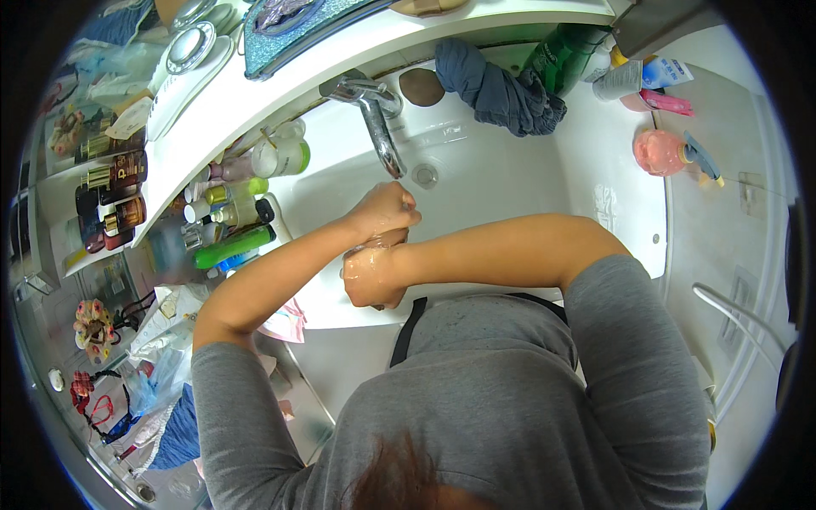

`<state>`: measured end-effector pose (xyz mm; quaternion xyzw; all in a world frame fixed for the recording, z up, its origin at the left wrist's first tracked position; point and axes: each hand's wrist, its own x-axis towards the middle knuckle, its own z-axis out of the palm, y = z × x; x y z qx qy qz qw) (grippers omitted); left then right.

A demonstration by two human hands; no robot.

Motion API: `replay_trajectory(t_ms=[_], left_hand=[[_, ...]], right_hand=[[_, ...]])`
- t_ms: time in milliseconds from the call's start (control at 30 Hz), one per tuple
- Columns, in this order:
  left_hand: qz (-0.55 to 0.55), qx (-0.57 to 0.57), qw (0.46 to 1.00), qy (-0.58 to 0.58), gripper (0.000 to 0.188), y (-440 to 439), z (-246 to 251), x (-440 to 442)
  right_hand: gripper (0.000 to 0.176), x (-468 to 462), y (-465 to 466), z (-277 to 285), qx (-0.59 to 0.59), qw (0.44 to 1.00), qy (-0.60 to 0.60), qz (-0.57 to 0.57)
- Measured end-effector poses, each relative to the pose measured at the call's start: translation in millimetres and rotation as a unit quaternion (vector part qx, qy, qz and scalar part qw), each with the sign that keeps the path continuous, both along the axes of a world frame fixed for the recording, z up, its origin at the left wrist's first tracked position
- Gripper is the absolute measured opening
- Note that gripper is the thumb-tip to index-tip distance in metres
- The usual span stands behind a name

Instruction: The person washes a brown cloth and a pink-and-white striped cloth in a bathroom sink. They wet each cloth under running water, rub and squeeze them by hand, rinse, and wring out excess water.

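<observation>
Before me is a white washbasin (510,172) with a chrome faucet (381,131) and a round drain (424,176). My left hand (384,207), wet and with curled fingers, is just below the spout's end. Close against it, nearer my body, my right hand (373,277) is bent into a fist-like shape, also wet and shiny. Dark wet material or shadow shows between the two hands; I cannot tell which. The fingers are mostly turned away from view, so whether either hand holds something is hidden.
A dark bundled cloth (500,89) and a green bottle (561,57) lie at the basin's back right. A pink spray bottle (663,153) stands on the right rim. Several cosmetic bottles, including a green tube (234,247), crowd the left. A white shelf (268,80) curves above the faucet.
</observation>
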<state>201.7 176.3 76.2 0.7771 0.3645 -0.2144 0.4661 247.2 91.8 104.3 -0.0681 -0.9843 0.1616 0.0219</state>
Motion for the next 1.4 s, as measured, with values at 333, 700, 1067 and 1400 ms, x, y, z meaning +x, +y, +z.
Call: replay_trajectory(t_ms=[333, 700, 1067, 1400], left_hand=[[0.302, -0.196, 0.911, -0.200, 0.022, -27, -1, 8], [0.473, -0.301, 0.769, -0.306, 0.043, -91, 10, -46], [0.678, -0.190, 0.656, -0.272, 0.026, -170, -19, -166], [0.599, 0.130, 0.707, -0.352, 0.019, -210, -11, -208]], right_hand=[[0.017, 40, -27, -7, -0.035, 0.996, 0.058, -0.053], [0.037, 245, -89, 78, -0.253, 0.812, -0.057, -0.523], [0.062, 338, -159, 27, 0.110, 0.684, -0.079, -0.717], [0.036, 158, -71, 47, -0.015, 0.866, 0.085, -0.492]])
